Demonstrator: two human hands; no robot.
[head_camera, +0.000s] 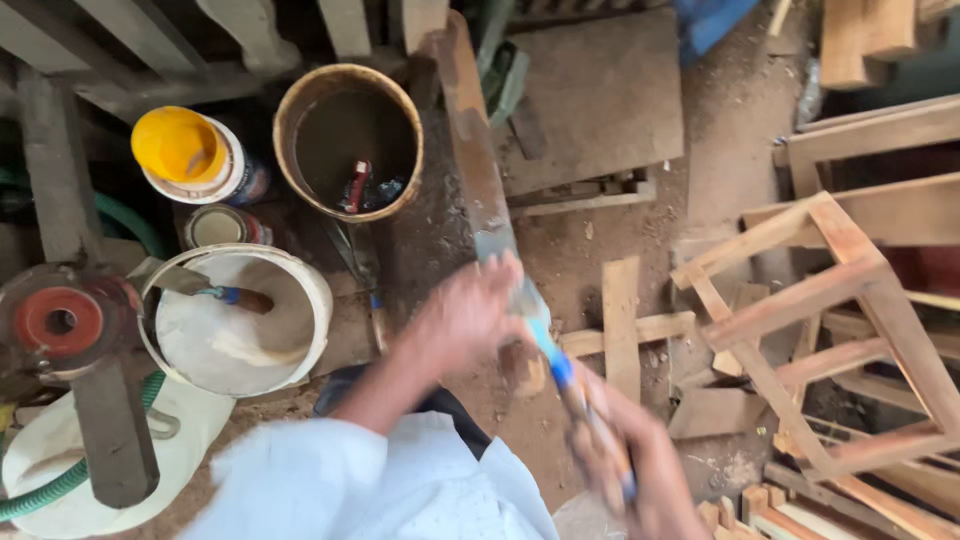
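Sawdust floor — both hands (470, 315) seemingly gripping plank (478, 170).

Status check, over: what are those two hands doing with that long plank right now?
Left hand gripping long plank. Right hand shut on blue-handled tool, blade at plank; motion blurred. White bucket and brown bucket alongside.

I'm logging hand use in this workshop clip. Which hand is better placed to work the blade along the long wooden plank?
Probably the right hand: it grips the blue-handled scraper, whose blade lies on the long brown wooden plank. The left hand is on the plank, seemingly steadying it.
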